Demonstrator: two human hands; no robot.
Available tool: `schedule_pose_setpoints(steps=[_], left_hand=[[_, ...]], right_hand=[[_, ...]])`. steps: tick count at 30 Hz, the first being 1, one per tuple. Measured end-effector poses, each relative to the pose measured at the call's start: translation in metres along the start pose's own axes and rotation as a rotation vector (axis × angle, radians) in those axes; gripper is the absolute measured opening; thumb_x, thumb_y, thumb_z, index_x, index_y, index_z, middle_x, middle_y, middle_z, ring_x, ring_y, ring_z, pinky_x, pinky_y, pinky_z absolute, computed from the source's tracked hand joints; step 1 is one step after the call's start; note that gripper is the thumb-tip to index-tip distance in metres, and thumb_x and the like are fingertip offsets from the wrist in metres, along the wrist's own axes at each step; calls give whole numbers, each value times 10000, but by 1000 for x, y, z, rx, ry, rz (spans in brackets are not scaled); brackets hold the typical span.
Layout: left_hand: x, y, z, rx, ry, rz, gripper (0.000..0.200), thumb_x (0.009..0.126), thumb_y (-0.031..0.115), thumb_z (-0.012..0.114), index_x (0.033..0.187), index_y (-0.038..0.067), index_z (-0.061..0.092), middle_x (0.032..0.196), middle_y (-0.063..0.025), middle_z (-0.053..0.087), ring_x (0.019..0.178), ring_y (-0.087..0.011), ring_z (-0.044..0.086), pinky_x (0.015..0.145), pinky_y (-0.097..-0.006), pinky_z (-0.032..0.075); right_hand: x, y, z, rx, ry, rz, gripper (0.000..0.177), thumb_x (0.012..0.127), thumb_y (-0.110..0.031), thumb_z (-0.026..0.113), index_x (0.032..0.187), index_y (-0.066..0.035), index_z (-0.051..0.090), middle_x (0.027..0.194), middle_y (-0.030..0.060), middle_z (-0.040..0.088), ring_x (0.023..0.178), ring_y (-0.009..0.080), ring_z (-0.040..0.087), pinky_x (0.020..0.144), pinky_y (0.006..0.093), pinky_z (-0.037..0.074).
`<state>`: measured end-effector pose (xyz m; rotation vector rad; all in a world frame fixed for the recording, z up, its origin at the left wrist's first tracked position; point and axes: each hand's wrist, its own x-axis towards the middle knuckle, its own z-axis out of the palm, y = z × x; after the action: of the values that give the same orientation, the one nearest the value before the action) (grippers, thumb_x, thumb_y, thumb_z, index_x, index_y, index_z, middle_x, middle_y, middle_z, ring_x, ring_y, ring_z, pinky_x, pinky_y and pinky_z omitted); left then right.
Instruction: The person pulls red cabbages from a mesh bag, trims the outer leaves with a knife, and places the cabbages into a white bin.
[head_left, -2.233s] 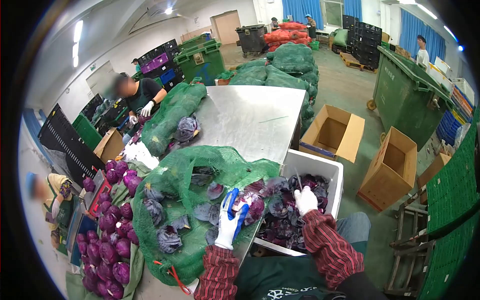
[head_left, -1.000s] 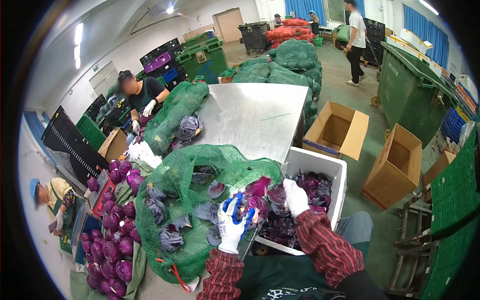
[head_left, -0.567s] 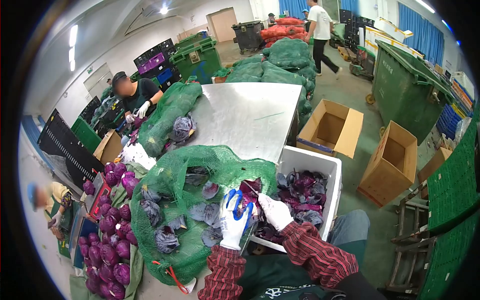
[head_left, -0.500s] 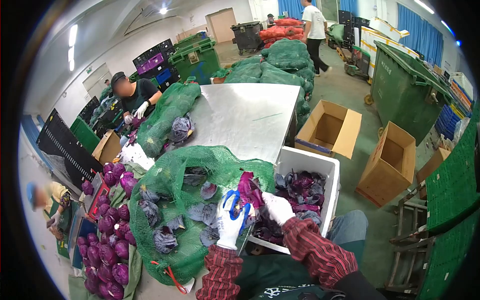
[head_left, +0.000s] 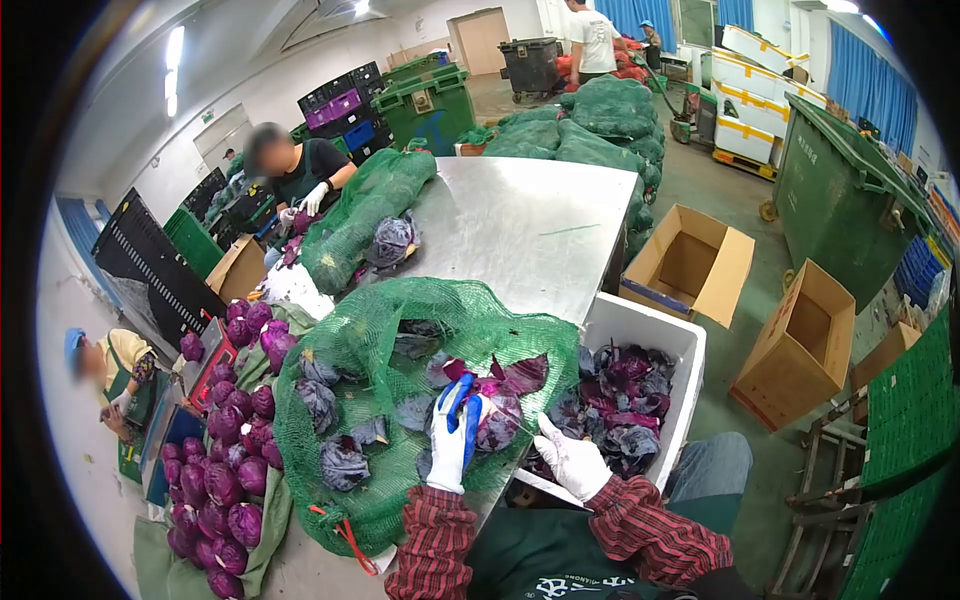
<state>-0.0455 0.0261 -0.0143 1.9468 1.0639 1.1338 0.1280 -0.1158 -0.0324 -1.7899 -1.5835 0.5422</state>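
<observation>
My left hand [head_left: 455, 435], in a white and blue glove, is closed on the side of a red cabbage [head_left: 500, 422] with loose outer leaves spreading at its top. The cabbage is over the green mesh bag [head_left: 400, 500], on which dark cabbage heads and loose leaves lie. My right hand [head_left: 575, 462], in a white glove, is just right of the cabbage and apart from it, thumb and fingers separated, nothing visible in it. Beneath and beyond it stands a white foam box [head_left: 685, 400] holding purple cabbage leaves [head_left: 630, 385].
Trimmed purple cabbages [head_left: 225, 480] are piled at the left. A steel table [head_left: 520, 220] extends ahead, with a filled mesh bag [head_left: 365, 205] on it. Two cardboard boxes [head_left: 735, 270] and a green bin [head_left: 840, 190] stand right. Co-workers are at the left; another person stands far back.
My right hand has come away from the cabbage, down and to the right. My left hand still holds the cabbage, whose leaves now flop right. The view has shifted slightly.
</observation>
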Motion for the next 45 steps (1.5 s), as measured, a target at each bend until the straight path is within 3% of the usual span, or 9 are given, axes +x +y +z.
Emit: schedule_pose_setpoints(steps=[11, 18, 21, 24, 35, 38, 39, 42, 45], left_hand=[[1, -19, 1, -334, -3, -192, 423, 939, 276, 570, 1244, -17, 560, 1225, -156, 577, 1138, -261, 548, 997, -358, 410], [-10, 2, 22, 178, 103, 72, 399, 870, 226, 648, 1237, 82, 590, 1203, -174, 561, 1145, -333, 507, 983, -429, 399], [-16, -5, 28, 220, 135, 24, 421, 858, 240, 662, 1256, 126, 589, 1261, -168, 521, 1165, -341, 482, 993, -442, 380], [-19, 3, 30, 257, 181, 39, 423, 855, 245, 663, 1256, 132, 591, 1240, -167, 525, 1149, -345, 481, 985, -449, 381], [-27, 0, 29, 262, 153, 175, 406, 834, 213, 697, 1213, 98, 607, 1215, -151, 542, 1151, -315, 494, 996, -428, 394], [-42, 7, 15, -125, 73, 81, 408, 885, 158, 651, 1262, 39, 552, 1285, -118, 520, 1238, -257, 462, 1049, -371, 370], [-43, 6, 7, -171, 43, 71, 411, 892, 155, 644, 1272, 37, 543, 1307, -116, 511, 1250, -250, 453, 1057, -362, 360], [-52, -6, -17, -254, 8, -32, 519, 893, 228, 653, 1338, 23, 480, 1378, -126, 470, 1297, -253, 417, 1100, -367, 297], [-54, -6, -23, -369, -9, -139, 589, 875, 258, 676, 1359, 6, 456, 1407, -144, 441, 1325, -255, 388, 1111, -368, 280]], right_hand=[[-30, 87, 45, -56, 103, -17, 490, 983, -395, 441, 1415, -165, 409, 750, 182, 637, 654, 358, 633, 590, 418, 503], [24, -20, 19, 74, 209, -9, 548, 981, -404, 437, 1417, -79, 374, 815, 188, 649, 727, 353, 648, 623, 415, 507], [41, -26, 27, -13, 226, 55, 490, 979, -402, 443, 1315, -47, 468, 748, 190, 626, 684, 362, 636, 588, 436, 493], [48, -36, 28, -10, 307, 110, 349, 980, -391, 443, 942, -54, 526, 669, 201, 586, 626, 392, 609, 544, 473, 474], [84, 30, 4, 307, -63, 381, 612, 978, -497, 318, 792, 17, 595, 844, 220, 648, 772, 367, 627, 690, 443, 480], [79, 36, 1, 468, -103, 563, 520, 972, -457, 373, 938, 11, 600, 856, 232, 648, 767, 369, 630, 682, 442, 492], [87, 91, 33, 267, -31, 348, 447, 950, -419, 454, 1102, -8, 543, 869, 220, 658, 755, 366, 638, 687, 448, 502], [79, 126, 40, 220, 291, 225, 517, 929, -522, 470, 963, -35, 640, 666, 112, 661, 506, 246, 603, 569, 381, 499], [62, 26, -12, 96, 311, 366, 702, 816, -519, 633, 1329, -68, 472, 992, 209, 673, 894, 385, 656, 760, 420, 524]])
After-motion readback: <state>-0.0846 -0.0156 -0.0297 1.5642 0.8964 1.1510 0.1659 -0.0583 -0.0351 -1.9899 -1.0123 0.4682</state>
